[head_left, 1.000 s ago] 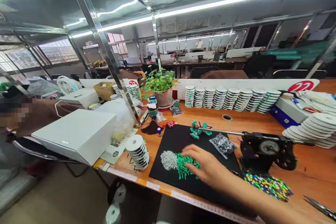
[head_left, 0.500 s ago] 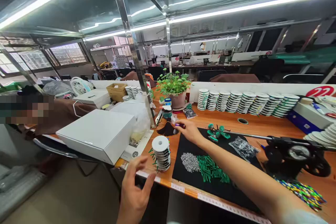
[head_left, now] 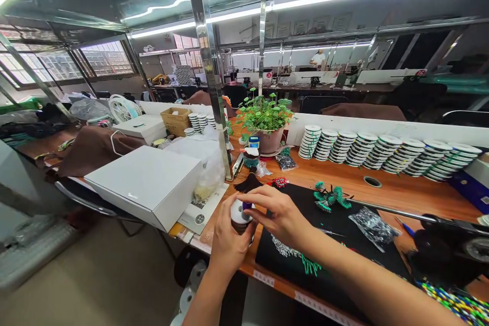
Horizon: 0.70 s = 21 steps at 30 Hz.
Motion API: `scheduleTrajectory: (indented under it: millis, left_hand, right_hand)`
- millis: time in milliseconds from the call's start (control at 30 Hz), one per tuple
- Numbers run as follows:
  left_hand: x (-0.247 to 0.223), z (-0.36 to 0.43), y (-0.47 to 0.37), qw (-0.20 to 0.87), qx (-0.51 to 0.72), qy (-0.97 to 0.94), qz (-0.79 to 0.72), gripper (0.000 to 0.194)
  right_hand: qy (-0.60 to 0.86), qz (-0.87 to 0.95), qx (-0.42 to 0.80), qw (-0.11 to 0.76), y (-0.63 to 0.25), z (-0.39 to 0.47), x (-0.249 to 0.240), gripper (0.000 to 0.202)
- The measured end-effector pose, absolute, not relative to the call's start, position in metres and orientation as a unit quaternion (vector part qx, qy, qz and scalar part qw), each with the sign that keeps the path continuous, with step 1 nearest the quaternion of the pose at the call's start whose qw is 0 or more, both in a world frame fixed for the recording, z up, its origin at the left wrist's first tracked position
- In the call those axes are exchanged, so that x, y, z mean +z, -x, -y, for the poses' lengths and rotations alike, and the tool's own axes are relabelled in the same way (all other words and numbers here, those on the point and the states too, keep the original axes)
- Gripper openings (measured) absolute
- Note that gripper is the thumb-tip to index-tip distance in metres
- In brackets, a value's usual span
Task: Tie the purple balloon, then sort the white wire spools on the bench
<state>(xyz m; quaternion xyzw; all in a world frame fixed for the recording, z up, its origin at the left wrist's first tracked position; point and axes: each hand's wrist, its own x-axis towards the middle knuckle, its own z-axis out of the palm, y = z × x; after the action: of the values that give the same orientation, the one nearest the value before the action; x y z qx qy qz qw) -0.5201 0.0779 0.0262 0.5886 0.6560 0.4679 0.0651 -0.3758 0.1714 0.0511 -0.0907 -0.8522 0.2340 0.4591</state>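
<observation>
My left hand (head_left: pixel 228 237) is wrapped round a stack of white spools (head_left: pixel 237 211) at the table's front edge; the fingers hide most of its sides. Over the top spool, my right hand (head_left: pixel 281 213) pinches a small purple object (head_left: pixel 247 206) close to the centre hole. Its exact kind is too hidden to tell. Behind the hands lies a dark bristly bundle (head_left: pixel 248 182), with a small red beaded piece (head_left: pixel 279 182) beside it. Below my right forearm, silvery bits (head_left: pixel 282 248) and green sticks (head_left: pixel 311 266) lie on a black mat (head_left: pixel 271 260).
White spool stacks (head_left: pixel 345 147) line the back, right of a potted plant (head_left: pixel 267 137). A white box (head_left: pixel 145 183) stands left, beside a metal post (head_left: pixel 210 71). Green beaded pieces (head_left: pixel 330 197), a clear bag (head_left: pixel 372 226) and a black machine (head_left: pixel 446 249) lie to the right.
My left hand has closed round the spool stack from beside it. My right hand has come back from the dark bundle to the stack's top with the purple object. The view has shifted.
</observation>
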Motion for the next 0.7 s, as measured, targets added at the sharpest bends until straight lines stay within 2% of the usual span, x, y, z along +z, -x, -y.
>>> scheduleTrajectory:
  millis: [267,400,567,700]
  left_hand:
    - [0.024,-0.076,0.523,0.082,0.455,-0.578,-0.672,0.057]
    - [0.026,-0.075,0.524,0.085,0.447,-0.58,-0.676,0.055]
    - [0.024,-0.076,0.524,0.07,0.45,-0.567,-0.686,0.062]
    - [0.03,-0.073,0.526,0.074,0.457,-0.553,-0.693,0.065]
  right_hand:
    - [0.072,0.856,0.229,0.458,0.385,-0.168,0.039,0.032]
    - [0.08,0.846,0.254,0.463,0.387,-0.169,0.041,0.028]
    - [0.18,0.728,0.355,0.559,0.37,-0.179,0.049,0.025]
    - [0.213,0.713,0.332,0.579,0.358,-0.179,0.043,0.024]
